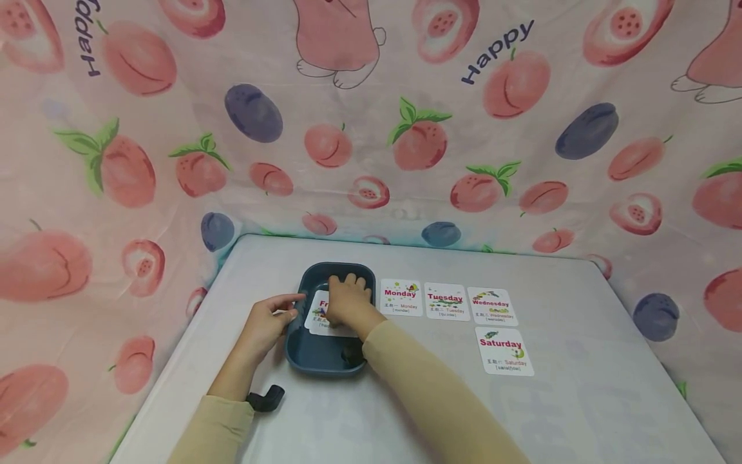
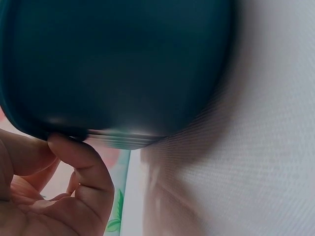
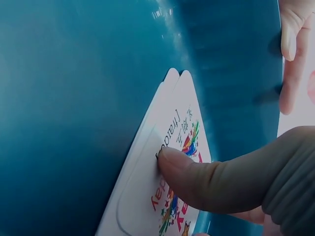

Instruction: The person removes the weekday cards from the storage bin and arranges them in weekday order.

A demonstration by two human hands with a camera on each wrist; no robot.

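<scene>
A dark blue tray (image 1: 321, 359) stands on the table with white cards inside, a Friday card (image 1: 319, 322) uppermost. My left hand (image 1: 263, 328) holds the tray's left rim, thumb and finger (image 2: 81, 160) pinching the edge. Reaching into the tray, my right hand (image 1: 348, 306) pinches the Friday card; its thumb (image 3: 197, 174) lies on the printed face. Most of the other fingers are hidden in the right wrist view. At least one more card shows its edge beneath.
Right of the tray lie a Monday card (image 1: 401, 298), a Tuesday card (image 1: 447, 303) and a Wednesday card (image 1: 492, 307) in a row. A Saturday card (image 1: 503, 351) lies below Wednesday. Behind the white table (image 1: 417, 412) hangs a fruit-patterned cloth (image 1: 371, 129).
</scene>
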